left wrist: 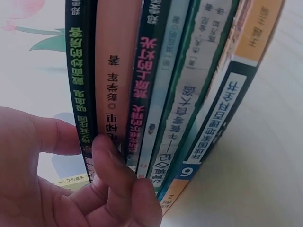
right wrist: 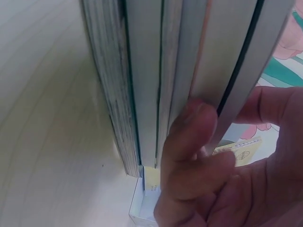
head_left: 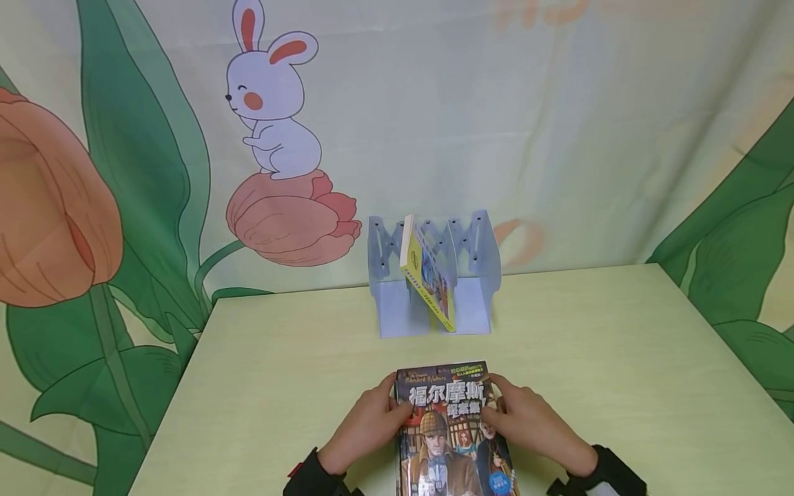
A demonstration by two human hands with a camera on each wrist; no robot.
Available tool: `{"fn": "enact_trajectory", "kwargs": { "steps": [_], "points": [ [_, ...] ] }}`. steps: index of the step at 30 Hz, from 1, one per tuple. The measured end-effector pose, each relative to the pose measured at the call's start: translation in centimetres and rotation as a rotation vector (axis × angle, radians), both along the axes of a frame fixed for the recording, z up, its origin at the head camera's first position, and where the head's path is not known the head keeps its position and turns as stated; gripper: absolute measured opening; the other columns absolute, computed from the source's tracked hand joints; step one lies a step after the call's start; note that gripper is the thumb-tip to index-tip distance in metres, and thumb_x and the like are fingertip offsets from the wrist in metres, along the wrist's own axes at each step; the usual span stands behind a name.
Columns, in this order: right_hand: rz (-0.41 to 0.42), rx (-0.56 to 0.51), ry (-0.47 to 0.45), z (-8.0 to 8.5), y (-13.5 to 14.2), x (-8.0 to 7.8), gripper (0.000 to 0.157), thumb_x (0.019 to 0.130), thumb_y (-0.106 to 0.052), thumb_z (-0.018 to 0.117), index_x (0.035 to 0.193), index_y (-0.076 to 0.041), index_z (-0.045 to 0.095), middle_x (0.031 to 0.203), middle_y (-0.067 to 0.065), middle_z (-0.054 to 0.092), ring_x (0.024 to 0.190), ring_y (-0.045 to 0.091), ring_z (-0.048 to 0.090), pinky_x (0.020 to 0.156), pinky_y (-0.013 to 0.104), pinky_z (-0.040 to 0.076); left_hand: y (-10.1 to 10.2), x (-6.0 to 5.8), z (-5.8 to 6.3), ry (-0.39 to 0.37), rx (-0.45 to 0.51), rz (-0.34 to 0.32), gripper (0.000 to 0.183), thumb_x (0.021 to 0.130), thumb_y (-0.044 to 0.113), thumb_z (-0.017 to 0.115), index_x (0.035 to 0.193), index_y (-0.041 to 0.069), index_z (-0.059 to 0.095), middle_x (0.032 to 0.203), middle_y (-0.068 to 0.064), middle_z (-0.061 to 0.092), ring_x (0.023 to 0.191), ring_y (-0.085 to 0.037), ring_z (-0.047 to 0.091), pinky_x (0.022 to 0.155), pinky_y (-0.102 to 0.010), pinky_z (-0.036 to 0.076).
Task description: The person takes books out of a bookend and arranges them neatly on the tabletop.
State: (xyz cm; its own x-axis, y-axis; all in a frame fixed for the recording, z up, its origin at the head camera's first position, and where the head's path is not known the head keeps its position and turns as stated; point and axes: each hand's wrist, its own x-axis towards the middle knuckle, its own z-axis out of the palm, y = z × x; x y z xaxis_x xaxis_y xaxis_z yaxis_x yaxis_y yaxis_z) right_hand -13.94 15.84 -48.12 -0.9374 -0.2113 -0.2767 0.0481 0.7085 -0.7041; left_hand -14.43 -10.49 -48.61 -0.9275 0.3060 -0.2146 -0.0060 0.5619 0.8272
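Observation:
A stack of several books (left wrist: 182,109) lies near the front of the table, topped by a dark Sherlock Holmes comic-style book (head_left: 449,441). At its left edge, my left hand (head_left: 372,420) grips, thumb on the cover and fingers curled against the spines. Opposite, my right hand (head_left: 533,417) holds the page-edge side (right wrist: 147,71), its thumb also over the top cover. The wrist views show the fingertips against the upper books; how many books each hand grips is unclear. The lower end of the stack is cut off in the head view.
Behind the stack stands a pale blue expandable bookend rack (head_left: 403,310). A yellow book (head_left: 428,275) leans in it, tilted. The light wood-toned table (head_left: 620,358) reaches back to a printed curtain (head_left: 589,138) with a rabbit and tulips.

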Motion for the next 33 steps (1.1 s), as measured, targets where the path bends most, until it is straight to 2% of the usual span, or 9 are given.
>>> {"fn": "enact_trajectory", "kwargs": {
  "steps": [4, 9, 12, 16, 19, 21, 25, 29, 33],
  "points": [
    [0.002, 0.016, 0.018, -0.1, 0.1, -0.1, 0.063, 0.086, -0.025, 0.064, 0.144, -0.005, 0.045, 0.066, -0.003, 0.061, 0.054, 0.012, 0.050, 0.048, 0.026, 0.036, 0.0, 0.0, 0.0, 0.014, -0.051, 0.019, 0.068, 0.092, 0.027, 0.056, 0.148, -0.006, 0.035, 0.056, 0.005, 0.048, 0.045, -0.011, 0.041, 0.044, -0.027, 0.030],
    [0.008, 0.013, 0.038, -0.1, 0.4, -0.3, 0.073, 0.089, -0.038, 0.067, 0.147, -0.005, 0.039, 0.070, -0.002, 0.059, 0.056, 0.012, 0.051, 0.050, 0.026, 0.037, -0.2, -0.2, 0.0, 0.055, -0.123, 0.045, 0.067, 0.092, 0.035, 0.057, 0.144, -0.004, 0.043, 0.062, 0.003, 0.055, 0.047, -0.011, 0.046, 0.045, -0.027, 0.034],
    [0.004, 0.013, 0.066, -0.1, 0.6, -0.4, 0.079, 0.088, -0.046, 0.068, 0.150, -0.008, 0.036, 0.078, -0.003, 0.058, 0.058, 0.011, 0.050, 0.052, 0.025, 0.038, -0.4, -0.3, 0.1, 0.087, -0.129, 0.052, 0.064, 0.093, 0.037, 0.057, 0.143, -0.002, 0.045, 0.070, 0.002, 0.060, 0.051, -0.011, 0.050, 0.048, -0.027, 0.037],
    [-0.006, 0.012, 0.114, 0.0, 0.8, -0.6, 0.082, 0.087, -0.047, 0.069, 0.152, -0.012, 0.034, 0.095, -0.001, 0.057, 0.060, 0.010, 0.049, 0.052, 0.025, 0.039, -0.7, -0.4, 0.4, 0.125, -0.131, 0.077, 0.061, 0.095, 0.037, 0.057, 0.143, 0.001, 0.046, 0.088, -0.002, 0.063, 0.065, -0.011, 0.058, 0.057, -0.029, 0.042],
    [-0.018, 0.008, 0.138, 0.0, 0.9, -0.6, 0.083, 0.086, -0.047, 0.070, 0.152, -0.014, 0.033, 0.113, 0.004, 0.055, 0.072, 0.011, 0.053, 0.057, 0.027, 0.042, -0.8, -0.4, 0.6, 0.149, -0.145, 0.112, 0.061, 0.095, 0.039, 0.058, 0.143, 0.004, 0.046, 0.107, -0.007, 0.063, 0.084, -0.016, 0.064, 0.068, -0.034, 0.047],
    [-0.018, 0.009, 0.159, 0.0, 1.0, -0.6, 0.083, 0.087, -0.049, 0.069, 0.153, -0.016, 0.031, 0.126, 0.007, 0.053, 0.086, 0.015, 0.057, 0.063, 0.029, 0.046, -0.7, -0.4, 0.8, 0.169, -0.160, 0.140, 0.060, 0.094, 0.040, 0.059, 0.143, 0.006, 0.047, 0.121, -0.009, 0.060, 0.099, -0.022, 0.064, 0.075, -0.039, 0.050],
    [-0.008, -0.016, 0.233, 0.1, 1.1, -0.4, 0.082, 0.089, -0.053, 0.064, 0.154, -0.021, 0.027, 0.146, 0.011, 0.041, 0.118, 0.032, 0.056, 0.080, 0.045, 0.053, -0.7, -0.2, 1.1, 0.217, -0.197, 0.177, 0.060, 0.093, 0.040, 0.060, 0.143, 0.010, 0.047, 0.140, -0.010, 0.051, 0.117, -0.029, 0.060, 0.085, -0.049, 0.051],
    [0.012, -0.068, 0.398, 0.3, 1.1, -0.1, 0.078, 0.092, -0.046, 0.064, 0.155, -0.025, 0.025, 0.158, 0.011, 0.028, 0.138, 0.041, 0.041, 0.095, 0.063, 0.045, -0.7, 0.0, 1.4, 0.248, -0.213, 0.174, 0.062, 0.092, 0.040, 0.061, 0.145, 0.012, 0.045, 0.149, -0.010, 0.044, 0.127, -0.033, 0.055, 0.092, -0.055, 0.049],
    [0.039, -0.084, 0.551, 0.6, 1.0, 0.1, 0.076, 0.092, -0.038, 0.067, 0.155, -0.033, 0.025, 0.162, 0.005, 0.023, 0.144, 0.038, 0.033, 0.099, 0.066, 0.041, -0.6, 0.1, 1.6, 0.256, -0.214, 0.151, 0.064, 0.093, 0.042, 0.061, 0.147, 0.013, 0.043, 0.153, -0.010, 0.041, 0.135, -0.034, 0.048, 0.098, -0.057, 0.045]
  ]
}}
